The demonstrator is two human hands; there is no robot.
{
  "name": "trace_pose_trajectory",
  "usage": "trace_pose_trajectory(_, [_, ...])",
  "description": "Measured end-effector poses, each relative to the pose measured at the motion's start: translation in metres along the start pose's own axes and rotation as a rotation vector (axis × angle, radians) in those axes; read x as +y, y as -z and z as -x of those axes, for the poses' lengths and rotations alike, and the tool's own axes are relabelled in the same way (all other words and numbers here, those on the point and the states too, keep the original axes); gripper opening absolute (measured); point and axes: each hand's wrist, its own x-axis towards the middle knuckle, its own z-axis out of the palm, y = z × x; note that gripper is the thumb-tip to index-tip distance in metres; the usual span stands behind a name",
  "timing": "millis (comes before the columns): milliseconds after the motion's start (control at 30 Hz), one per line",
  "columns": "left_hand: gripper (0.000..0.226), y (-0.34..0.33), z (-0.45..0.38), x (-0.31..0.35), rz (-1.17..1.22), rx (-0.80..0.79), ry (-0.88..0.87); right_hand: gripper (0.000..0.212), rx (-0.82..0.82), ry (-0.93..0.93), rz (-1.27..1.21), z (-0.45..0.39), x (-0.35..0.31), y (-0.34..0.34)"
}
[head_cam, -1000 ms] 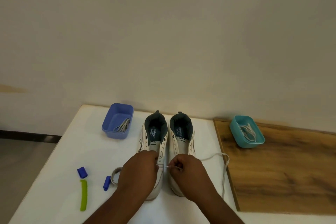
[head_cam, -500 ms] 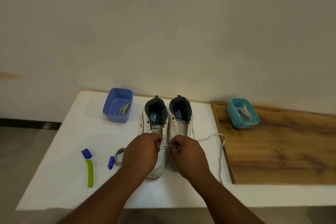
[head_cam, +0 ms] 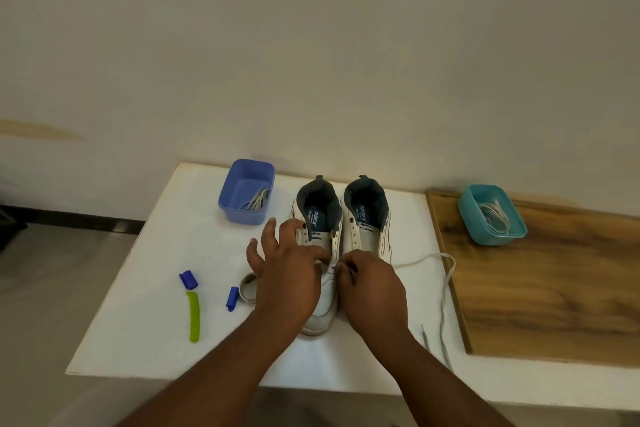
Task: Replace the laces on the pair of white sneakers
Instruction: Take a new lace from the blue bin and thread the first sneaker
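Sneakers [head_cam: 341,239] standing side by side at frame centre, heels toward the top, long axes running up and down. Head view: right hand [head_cam: 372,282] pinching what is probably the lace tip [head_cam: 334,266] at the left shoe's lower eyelets; left hand [head_cam: 289,270] spreading open beside it, fingers fanning apart, nearer the receiving eyelet row. Lace [head_cam: 446,274] trailing rightward toward the wooden board [head_cam: 554,288].
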Motion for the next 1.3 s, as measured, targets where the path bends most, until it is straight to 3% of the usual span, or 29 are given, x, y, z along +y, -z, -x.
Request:
trace_pose_trajectory(400, [0.013,-0.005,0.000,-0.002,-0.029,-0.047,0.021,0.020,-0.109,0.013,0.102,-0.002,0.000,0.006])
trace_pose_trajectory(833, [0.010,-0.013,-0.005,-0.007,-0.092,-0.027,-0.018,0.016,-0.108,0.034,0.010,-0.006,0.004,0.000])
trace_pose_trajectory(1300, [0.025,-0.003,-0.004,-0.004,-0.074,-0.057,-0.002,0.007,-0.157,-0.005,-0.093,-0.015,0.009,0.003])
